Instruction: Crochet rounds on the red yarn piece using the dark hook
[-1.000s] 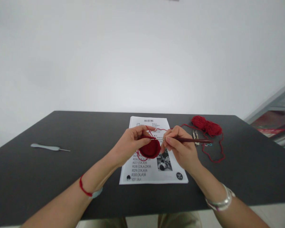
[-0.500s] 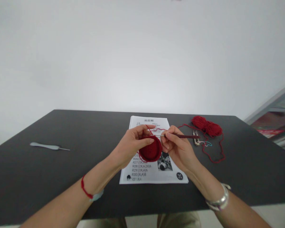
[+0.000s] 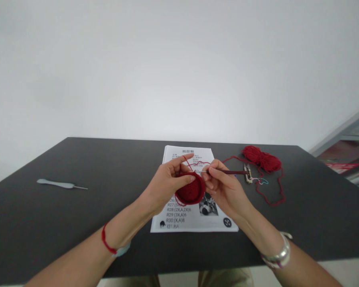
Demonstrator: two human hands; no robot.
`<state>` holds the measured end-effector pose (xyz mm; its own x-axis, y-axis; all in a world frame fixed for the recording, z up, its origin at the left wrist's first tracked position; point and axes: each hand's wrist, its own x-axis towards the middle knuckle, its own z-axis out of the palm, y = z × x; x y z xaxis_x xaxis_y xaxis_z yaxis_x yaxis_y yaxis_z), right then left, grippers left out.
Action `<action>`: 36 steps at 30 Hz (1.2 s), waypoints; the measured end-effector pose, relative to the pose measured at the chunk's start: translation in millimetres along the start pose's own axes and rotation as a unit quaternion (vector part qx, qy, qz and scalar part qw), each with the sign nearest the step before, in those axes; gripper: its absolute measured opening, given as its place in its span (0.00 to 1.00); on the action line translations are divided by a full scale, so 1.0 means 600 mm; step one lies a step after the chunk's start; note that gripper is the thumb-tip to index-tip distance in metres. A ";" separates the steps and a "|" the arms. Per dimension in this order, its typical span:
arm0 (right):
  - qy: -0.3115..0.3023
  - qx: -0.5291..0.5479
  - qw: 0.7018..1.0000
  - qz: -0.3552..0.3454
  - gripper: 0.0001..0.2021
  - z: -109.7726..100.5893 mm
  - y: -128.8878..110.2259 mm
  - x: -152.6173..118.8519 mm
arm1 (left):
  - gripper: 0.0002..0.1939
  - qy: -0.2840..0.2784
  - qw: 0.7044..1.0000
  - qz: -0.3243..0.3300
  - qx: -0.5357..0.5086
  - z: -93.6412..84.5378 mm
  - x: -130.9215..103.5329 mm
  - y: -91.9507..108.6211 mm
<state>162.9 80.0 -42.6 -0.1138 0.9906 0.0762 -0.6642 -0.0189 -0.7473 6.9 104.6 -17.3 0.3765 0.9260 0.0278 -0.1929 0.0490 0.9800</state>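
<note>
A round, cupped piece of red crochet (image 3: 190, 191) is pinched at its upper left edge by my left hand (image 3: 169, 179), thumb on its inside. Red yarn runs over the raised left index finger. My right hand (image 3: 223, 181) grips a crochet hook (image 3: 235, 172) with a dark red handle; its thin metal shaft points left and meets the top edge of the red piece. Whether the tip sits inside a stitch is too small to tell. Beneath both hands lie printed sheets (image 3: 194, 224), partly covered by them.
On the black table (image 3: 113, 167), a grey-handled hook (image 3: 60, 183) lies at the left. Red yarn (image 3: 261, 158) rests at the right, a strand looping down from it, beside small metal snips (image 3: 247, 173) with a pale blue cord. A white wall stands behind.
My left index finger has lifted slightly, raising the yarn over it. The red piece sits at nearly the same place, its opening turned a little.
</note>
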 end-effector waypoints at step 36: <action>-0.014 -0.147 0.975 -0.164 0.05 -0.013 0.029 0.002 | 0.22 0.014 0.997 -0.042 -0.068 0.018 -0.010 -0.010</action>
<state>156.6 82.1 -60.7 0.0464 0.9327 0.3577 -0.4284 0.3421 -0.8363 15.8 94.5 -21.1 0.3713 0.9265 -0.0605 -0.2837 0.1753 0.9428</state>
